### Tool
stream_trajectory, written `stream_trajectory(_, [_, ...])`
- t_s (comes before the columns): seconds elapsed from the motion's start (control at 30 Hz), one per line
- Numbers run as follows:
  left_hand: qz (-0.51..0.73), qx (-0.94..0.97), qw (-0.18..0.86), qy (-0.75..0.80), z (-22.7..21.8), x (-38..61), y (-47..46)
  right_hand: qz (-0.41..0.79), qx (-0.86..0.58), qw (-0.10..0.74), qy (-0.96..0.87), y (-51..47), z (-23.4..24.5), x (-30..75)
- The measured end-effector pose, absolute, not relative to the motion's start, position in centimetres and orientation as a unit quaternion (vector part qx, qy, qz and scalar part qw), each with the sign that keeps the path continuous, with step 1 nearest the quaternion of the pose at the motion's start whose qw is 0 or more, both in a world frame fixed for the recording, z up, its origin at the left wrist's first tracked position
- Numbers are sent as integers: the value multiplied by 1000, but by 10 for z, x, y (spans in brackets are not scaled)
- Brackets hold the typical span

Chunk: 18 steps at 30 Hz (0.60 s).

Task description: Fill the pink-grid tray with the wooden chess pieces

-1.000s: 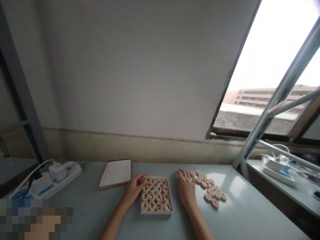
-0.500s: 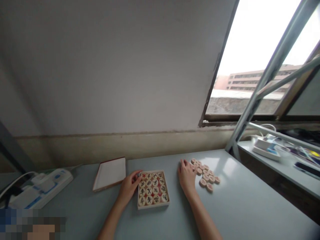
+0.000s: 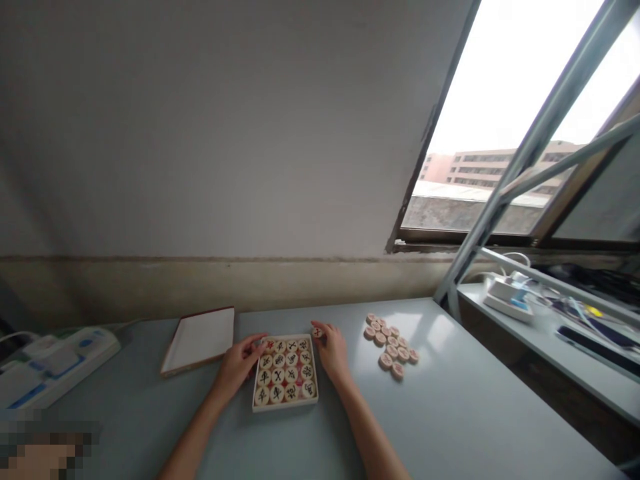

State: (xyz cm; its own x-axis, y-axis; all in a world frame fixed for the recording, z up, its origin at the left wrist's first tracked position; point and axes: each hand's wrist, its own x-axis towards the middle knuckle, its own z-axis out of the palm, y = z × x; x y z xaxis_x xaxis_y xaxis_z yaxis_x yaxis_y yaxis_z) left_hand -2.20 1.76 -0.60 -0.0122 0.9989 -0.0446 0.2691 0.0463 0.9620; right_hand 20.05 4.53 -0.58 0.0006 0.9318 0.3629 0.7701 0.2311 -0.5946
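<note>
A shallow square box (image 3: 285,405) lies on the grey table (image 3: 450,413), filled with several round wooden chess pieces (image 3: 285,370) marked in black and red. My left hand (image 3: 236,365) rests against the box's left edge, fingers curled on its far left corner. My right hand (image 3: 331,349) is at the box's far right corner, pinching one round piece (image 3: 318,332) between thumb and fingers. A loose cluster of several more pieces (image 3: 391,345) lies on the table to the right of that hand.
The box's lid (image 3: 199,339) lies upturned to the left. A white power strip (image 3: 50,363) with cables sits at the far left edge. A wall rises behind the table. A window frame and a side shelf (image 3: 545,327) with cluttered devices stand on the right.
My right hand has moved left from the loose cluster to the box's far right corner, now holding one piece. The view has shifted, so everything sits further left.
</note>
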Motion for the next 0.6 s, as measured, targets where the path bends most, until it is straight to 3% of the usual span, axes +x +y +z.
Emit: stream_trajectory(0.6, [430, 532, 458, 568, 1, -16, 15, 173, -576, 478, -640, 41, -7, 196])
